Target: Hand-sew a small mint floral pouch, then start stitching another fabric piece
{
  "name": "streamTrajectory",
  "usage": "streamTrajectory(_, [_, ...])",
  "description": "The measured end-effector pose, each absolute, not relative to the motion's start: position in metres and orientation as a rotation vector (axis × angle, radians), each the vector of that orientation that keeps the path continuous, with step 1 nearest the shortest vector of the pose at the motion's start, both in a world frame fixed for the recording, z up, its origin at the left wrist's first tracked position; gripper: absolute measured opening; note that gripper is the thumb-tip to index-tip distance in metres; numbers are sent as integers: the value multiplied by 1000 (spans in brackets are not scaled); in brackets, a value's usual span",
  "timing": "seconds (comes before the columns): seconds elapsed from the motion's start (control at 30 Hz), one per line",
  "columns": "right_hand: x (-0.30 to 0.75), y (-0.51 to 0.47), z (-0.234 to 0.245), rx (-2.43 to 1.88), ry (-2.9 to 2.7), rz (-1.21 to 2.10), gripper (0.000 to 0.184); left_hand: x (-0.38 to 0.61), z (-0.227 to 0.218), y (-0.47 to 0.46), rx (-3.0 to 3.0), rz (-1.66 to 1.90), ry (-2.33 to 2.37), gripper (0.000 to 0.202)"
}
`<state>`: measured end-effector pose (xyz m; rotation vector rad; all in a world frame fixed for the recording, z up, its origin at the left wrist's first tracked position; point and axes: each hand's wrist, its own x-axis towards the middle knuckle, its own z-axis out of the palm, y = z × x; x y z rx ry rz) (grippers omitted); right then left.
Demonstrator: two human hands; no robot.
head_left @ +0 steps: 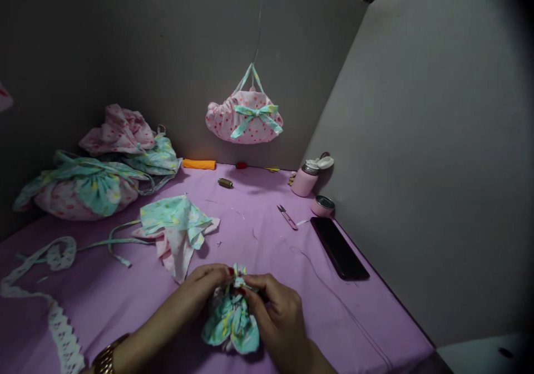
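Both hands meet at a gathered piece of teal floral fabric [229, 321] near the front of the table. My left hand [211, 279] pinches its bunched upper part from the left, and a bracelet shows at that wrist. From the right, my right hand [275, 307] grips the same gathers between thumb and fingers. Below the fingers the cloth fans out in loose folds. A thin thread [329, 290] lies on the table to the right of my right hand. Whether a needle is in my fingers cannot be made out.
A teal and pink cloth piece [175, 224] and white lace [62, 329] lie left. Finished-looking fabric pouches [92, 187] are heaped behind. Thread snips [287, 217], a phone [340, 249], a pink jar [304, 182] and a thread spool [225, 183] lie further back. A dotted pouch [246, 118] hangs at the wall.
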<state>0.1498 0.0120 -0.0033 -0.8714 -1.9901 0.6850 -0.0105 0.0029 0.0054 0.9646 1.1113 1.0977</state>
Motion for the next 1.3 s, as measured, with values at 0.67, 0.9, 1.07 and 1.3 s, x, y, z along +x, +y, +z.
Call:
streamTrajectory(0.67, [171, -10, 8, -904, -1563, 1225, 26, -25, 4, -2, 738, 1429, 1171, 26])
streamTrajectory(0.9, [155, 6, 21, -856, -1213, 1672, 28, -11, 24, -15, 1094, 1399, 1236, 26])
streamTrajectory(1.07, [152, 4, 15, -918, -1732, 1320, 18, -3, 23, -22, 1244, 1287, 1248, 24])
streamTrajectory(1.3, [150, 8, 12, -926, -1785, 1158, 16, -6, 17, -28, 1646, 1294, 1388, 32])
